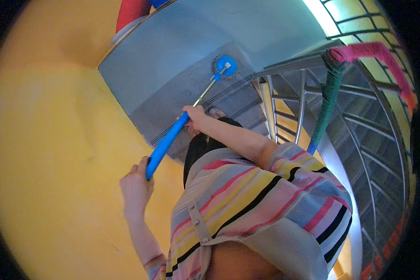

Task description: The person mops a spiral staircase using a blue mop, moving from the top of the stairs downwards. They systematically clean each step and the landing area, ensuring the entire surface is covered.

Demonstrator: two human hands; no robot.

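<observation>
A spin mop (163, 148) with a thick blue handle slants across the view, held in both my hands. My left hand (136, 181) is closed around the handle's upper end, close to the yellow wall. Further down, my right hand (194, 116) wraps the pole where the blue grip meets the thinner metal shaft. The round blue mop head (227, 66), with a grey-brown fringe, rests on the grey landing (184, 77) close to the railing's foot. My feet, partly hidden by my clothes, stand on the steps below it.
A yellow wall (70, 140) rises at the left, and a blue-grey painted wall (210, 23) borders the landing. On the right runs a metal stair railing (301, 102), wrapped partly in green and pink cloth (329, 98). Ridged step edges (224, 95) lie near my feet. Something red (127, 16) sits at the top left.
</observation>
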